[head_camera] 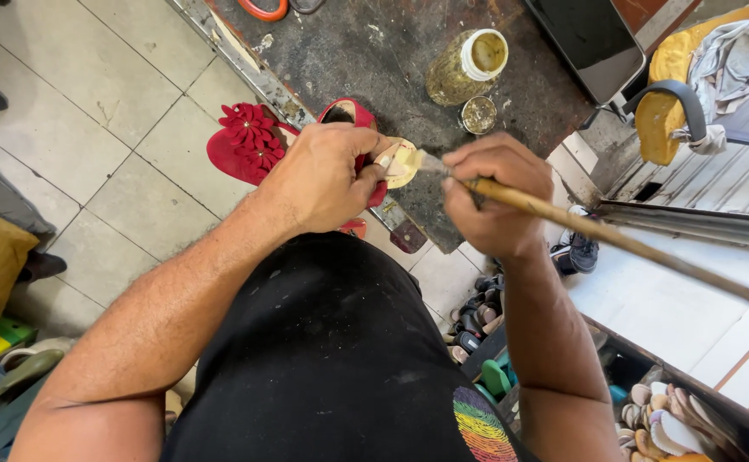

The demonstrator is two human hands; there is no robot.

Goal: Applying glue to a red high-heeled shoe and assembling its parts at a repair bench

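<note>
Red flowered sandal (246,141) lies on tiled floor (109,111) beside edge of dark stained surface (374,51). Left hand (323,175) clamped on red shoe (353,120), held over surface edge; pale yellowish sole part (400,162) exposed at fingertips. Right hand (490,201) closed around long wooden brush handle (614,235), brush tip touching pale part. Behind hands, on surface: open jar (468,64) holding yellowish glue; small round lid (479,114) just beside it. Lower right: box (716,402) filled with assorted sandals.
</note>
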